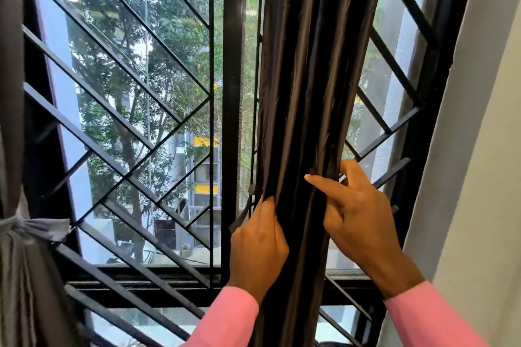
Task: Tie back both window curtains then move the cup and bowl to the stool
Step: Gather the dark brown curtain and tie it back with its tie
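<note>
1. At the window, centre right of the frame: from my remote seat I watch two hands bunch the dark brown curtain (304,93) into one thick column in front of the window grille (127,87).
2. The left hand (258,239) curls its fingers round the folds on the column's left side. The right hand (358,217) hooks its fingers behind the right side, thumb laid across the front. Squeezing from both sides, I judge, keeps the pleats together so a tie can go round them.
3. At the far left of the frame, the grey curtain (17,276) hangs already cinched by a grey tie (36,229).
4. A dark strap (242,215) beside the left hand may be the tie-back; I cannot tell.
5. Cup, bowl and stool are outside my view.
</note>
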